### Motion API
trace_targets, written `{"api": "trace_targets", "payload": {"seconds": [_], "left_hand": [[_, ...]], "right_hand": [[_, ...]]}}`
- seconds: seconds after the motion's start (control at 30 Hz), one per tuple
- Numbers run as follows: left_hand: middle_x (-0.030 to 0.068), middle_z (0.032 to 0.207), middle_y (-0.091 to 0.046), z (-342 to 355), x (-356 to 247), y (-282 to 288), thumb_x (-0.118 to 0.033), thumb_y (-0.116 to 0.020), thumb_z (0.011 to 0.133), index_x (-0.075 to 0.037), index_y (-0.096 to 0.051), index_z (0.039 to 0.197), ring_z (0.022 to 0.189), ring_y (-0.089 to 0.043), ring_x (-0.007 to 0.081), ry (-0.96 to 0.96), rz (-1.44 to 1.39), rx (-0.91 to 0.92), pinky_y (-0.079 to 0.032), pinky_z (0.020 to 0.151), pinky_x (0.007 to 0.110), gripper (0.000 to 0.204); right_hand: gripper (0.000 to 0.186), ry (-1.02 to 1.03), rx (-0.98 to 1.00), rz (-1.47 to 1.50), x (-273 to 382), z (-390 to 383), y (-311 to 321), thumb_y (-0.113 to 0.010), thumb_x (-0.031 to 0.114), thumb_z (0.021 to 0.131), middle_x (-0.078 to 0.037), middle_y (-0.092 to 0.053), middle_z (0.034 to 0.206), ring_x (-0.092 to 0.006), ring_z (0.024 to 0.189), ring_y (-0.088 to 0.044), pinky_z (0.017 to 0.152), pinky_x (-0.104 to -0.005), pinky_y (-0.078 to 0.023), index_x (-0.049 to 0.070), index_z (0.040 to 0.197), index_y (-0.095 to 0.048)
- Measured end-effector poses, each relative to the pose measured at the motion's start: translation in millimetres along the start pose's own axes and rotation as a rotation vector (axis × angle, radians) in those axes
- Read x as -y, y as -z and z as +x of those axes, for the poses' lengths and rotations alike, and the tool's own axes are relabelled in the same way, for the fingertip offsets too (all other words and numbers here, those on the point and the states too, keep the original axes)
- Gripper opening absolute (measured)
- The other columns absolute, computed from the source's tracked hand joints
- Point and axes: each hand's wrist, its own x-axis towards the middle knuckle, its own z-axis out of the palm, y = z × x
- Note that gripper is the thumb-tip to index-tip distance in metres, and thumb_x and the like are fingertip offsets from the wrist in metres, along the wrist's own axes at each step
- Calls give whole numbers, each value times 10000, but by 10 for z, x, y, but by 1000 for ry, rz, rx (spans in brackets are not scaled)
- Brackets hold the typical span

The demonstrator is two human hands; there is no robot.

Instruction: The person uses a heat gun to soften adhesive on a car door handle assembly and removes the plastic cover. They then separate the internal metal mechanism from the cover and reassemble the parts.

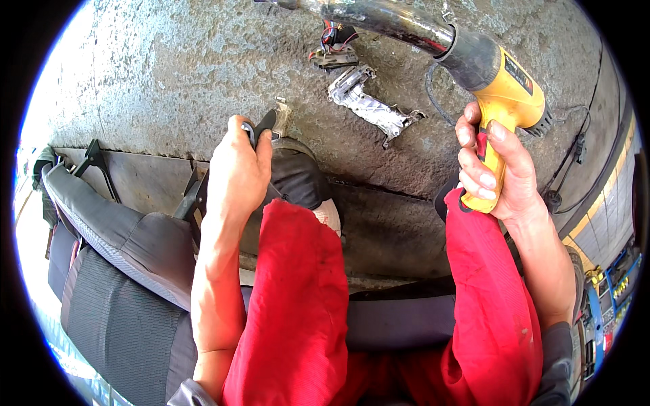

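Note:
My right hand (497,159) is wrapped round the grip of a yellow heat gun (518,91). Its black collar leads into a long, scuffed metal tube (386,19) that runs off to the upper left. In my left hand (238,169), the closed fingers hold a small black piece (266,123) with a silvery rim; its exact kind is unclear. Just beyond it is a small tan, metallic-looking part (283,116), and I cannot tell whether the two are joined. A silvery cast-metal bracket (372,108) lies on the floor between the hands, touched by neither.
Beyond the bracket sits a part with red and black wires (334,54) on the worn concrete floor (176,88). A dark padded seat (128,298) is at my left. Black cable (575,152) trails at the right, near blue racks (599,311). My red-clad knees flank the middle.

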Motion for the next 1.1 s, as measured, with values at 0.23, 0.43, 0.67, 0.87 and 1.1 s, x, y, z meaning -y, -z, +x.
{"api": "trace_targets", "payload": {"seconds": [0.23, 0.43, 0.67, 0.87, 1.1], "left_hand": [[169, 634, -662, 4, -2, 7, -259, -632, 1075, 42, -557, 1267, 607, -710, 323, -3, 21, 4, -537, 644, 458, 364], [172, 639, -663, 4, -12, 15, -261, -633, 1076, 43, -555, 1269, 622, -714, 327, -7, -15, 7, -538, 654, 461, 369], [179, 645, -663, 5, -8, 12, -258, -636, 1075, 44, -555, 1264, 607, -709, 327, -2, 7, 5, -536, 638, 460, 366], [181, 641, -660, 9, 2, 4, -260, -636, 1076, 46, -559, 1259, 600, -706, 320, -15, 3, -2, -537, 632, 455, 365], [179, 638, -657, 12, -1, 15, -260, -637, 1077, 48, -557, 1264, 587, -700, 315, -10, -1, 5, -536, 628, 451, 369]], "right_hand": [[394, -10, -5, -10, -14, -2, -8, -687, 312, 1061, -85, -647, 1103, -79, 599, -565, 494, -242, -470, 45, 1321, -558], [389, -12, -15, -24, -26, -6, -16, -695, 310, 1056, -81, -655, 1093, -81, 605, -573, 503, -245, -474, 52, 1317, -568], [394, -12, -22, -57, -43, -7, -19, -705, 320, 1052, -80, -656, 1089, -83, 607, -579, 512, -251, -482, 50, 1307, -575], [381, -15, -26, -82, -55, -9, -20, -702, 307, 1053, -80, -663, 1084, -85, 609, -595, 536, -260, -500, 47, 1301, -575], [332, -29, -122, -202, -101, -21, -70, -733, 262, 1028, -87, -682, 1058, -87, 607, -607, 539, -257, -509, 42, 1250, -621]]}}
